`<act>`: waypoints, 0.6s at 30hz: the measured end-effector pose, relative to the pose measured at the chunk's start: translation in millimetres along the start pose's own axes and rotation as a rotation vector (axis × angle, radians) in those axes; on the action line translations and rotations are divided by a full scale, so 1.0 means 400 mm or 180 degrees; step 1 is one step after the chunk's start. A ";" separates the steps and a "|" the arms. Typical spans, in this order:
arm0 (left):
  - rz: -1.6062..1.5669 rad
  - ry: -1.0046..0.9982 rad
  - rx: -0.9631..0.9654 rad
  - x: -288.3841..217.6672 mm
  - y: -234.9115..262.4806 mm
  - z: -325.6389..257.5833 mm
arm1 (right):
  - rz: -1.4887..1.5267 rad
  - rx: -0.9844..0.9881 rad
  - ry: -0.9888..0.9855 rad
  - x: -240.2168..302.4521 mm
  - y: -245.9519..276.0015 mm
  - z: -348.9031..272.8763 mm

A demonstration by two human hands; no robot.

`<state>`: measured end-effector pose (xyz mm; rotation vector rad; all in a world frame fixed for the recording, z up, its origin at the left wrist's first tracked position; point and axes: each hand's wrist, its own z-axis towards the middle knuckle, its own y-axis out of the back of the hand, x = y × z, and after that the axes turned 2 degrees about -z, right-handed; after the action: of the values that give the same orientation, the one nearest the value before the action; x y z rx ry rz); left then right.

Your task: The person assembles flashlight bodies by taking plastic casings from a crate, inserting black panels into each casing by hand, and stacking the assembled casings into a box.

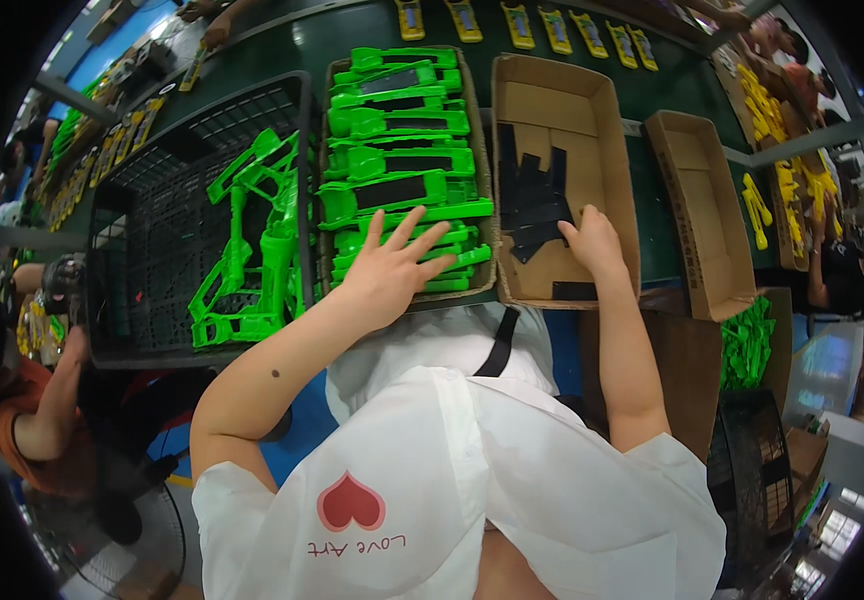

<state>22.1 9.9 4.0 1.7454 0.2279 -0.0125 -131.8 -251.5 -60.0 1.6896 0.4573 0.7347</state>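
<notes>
My left hand [395, 262] lies flat with fingers spread on a stack of bright green plastic parts [402, 160] that fills a cardboard tray [325, 110]. My right hand [592, 243] reaches into the neighbouring cardboard box [607, 130], fingers curled down at the edge of a pile of black flat pieces [535, 200]; whether it grips one is hidden. A single black piece [574, 291] lies at the box's near edge.
A black plastic crate [152, 220] on the left holds loose green frames [257, 250]. An empty cardboard box [702, 200] stands at the right. Yellow parts [552, 25] line the dark green belt beyond. Other people work at the left and right edges.
</notes>
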 end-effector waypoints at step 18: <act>-0.0780 0.3355 -0.0547 0.223 -0.024 -0.177 | 0.2462 0.0272 0.0052 0.062 0.058 -0.034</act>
<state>99.4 93.4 -4.2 1.3968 1.1661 0.7375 -125.1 -231.2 -30.3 1.9458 -0.1880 1.2927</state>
